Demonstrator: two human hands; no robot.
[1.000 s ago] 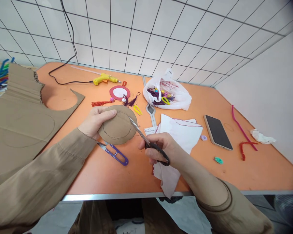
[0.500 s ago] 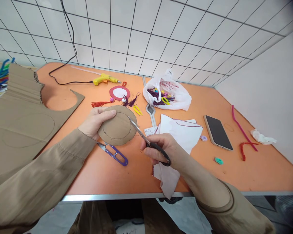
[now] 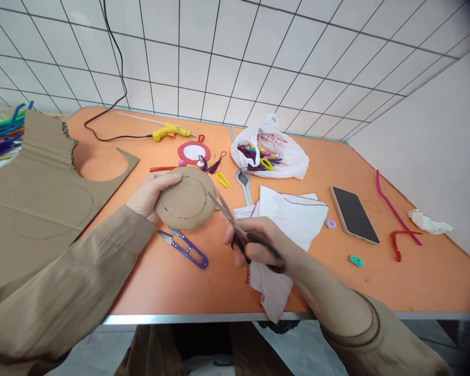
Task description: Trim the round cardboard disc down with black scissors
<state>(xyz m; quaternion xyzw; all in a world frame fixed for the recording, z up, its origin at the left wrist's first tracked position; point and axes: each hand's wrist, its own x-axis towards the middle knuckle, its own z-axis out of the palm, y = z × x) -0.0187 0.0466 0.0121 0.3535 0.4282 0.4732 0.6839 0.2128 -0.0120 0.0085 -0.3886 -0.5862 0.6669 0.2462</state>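
My left hand point(image 3: 149, 194) grips a round cardboard disc point(image 3: 187, 197) by its left edge, thumb on top. A dark circle is drawn or scored inside the disc's rim. Black-handled scissors point(image 3: 227, 211) are in my right hand point(image 3: 260, 240), blades a little apart and pointing at the disc's right edge. Whether the blades touch the cardboard I cannot tell. Beneath the disc, purple-handled thread snips point(image 3: 188, 249) lie on the orange table point(image 3: 172, 292). White cloth pieces point(image 3: 292, 214) with dark stitched edges lie beyond and under my right hand.
A yellow glue gun point(image 3: 170, 131) rests at the back beside a red-rimmed round ornament point(image 3: 194, 152). A plastic bag point(image 3: 293, 156) holds tassels and beads. A large cut cardboard sheet point(image 3: 43, 183) covers the left side. At right lie a phone point(image 3: 354, 215) and pipe cleaners point(image 3: 395, 206).
The scissors' blades have spread and pulled back slightly from over the disc to its right edge. The disc has tilted and turned a little in my left hand. The view has shifted slightly.
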